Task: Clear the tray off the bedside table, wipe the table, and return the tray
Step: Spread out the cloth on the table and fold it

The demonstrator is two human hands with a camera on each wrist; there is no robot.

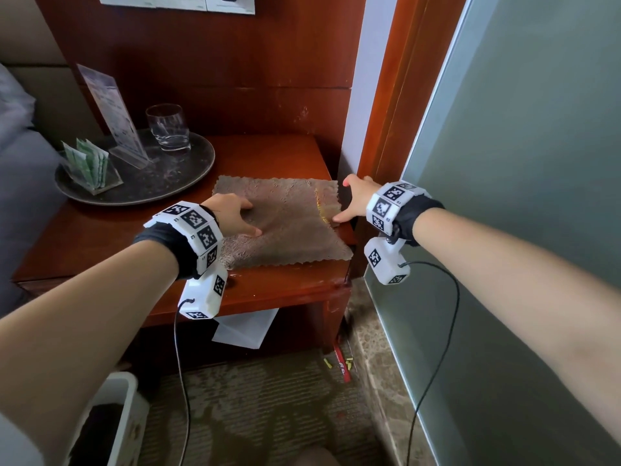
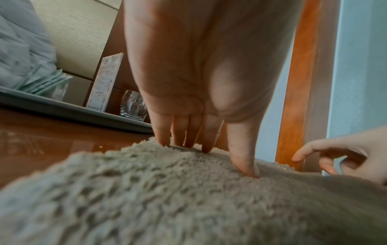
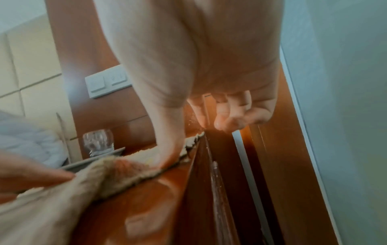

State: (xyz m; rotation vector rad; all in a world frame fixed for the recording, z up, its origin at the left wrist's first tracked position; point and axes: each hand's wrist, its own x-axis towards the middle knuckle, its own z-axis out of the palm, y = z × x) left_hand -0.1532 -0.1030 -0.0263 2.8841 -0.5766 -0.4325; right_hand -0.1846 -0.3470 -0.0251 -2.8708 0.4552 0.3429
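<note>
Tray (image 1: pixel 198 163): round and dark, it sits on the bedside table (image 1: pixel 100 237) in the upper left of the head view, its left part out past the table's left edge.
Tray load: a glass (image 1: pixel 169 127), an acrylic sign stand (image 1: pixel 112 111) and a holder of green sachets (image 1: pixel 88 164) all stand on it.
Progress: the tray looks not yet cleared off, so removal, wiping and return all appear to remain.
Cloth (image 1: pixel 285 218): brown, spread flat at frame centre, just right of the tray.
Axis: being round, the tray has no long axis and points no particular way; the sign stand's face tilts toward upper left.
Left hand (image 1: pixel 232 215): fingers straight and spread, tips pressing the cloth's left side.
Right hand (image 1: pixel 356 196): thumb down on the cloth's right edge, the other fingers loosely curled over the table's side, gripping nothing.
</note>
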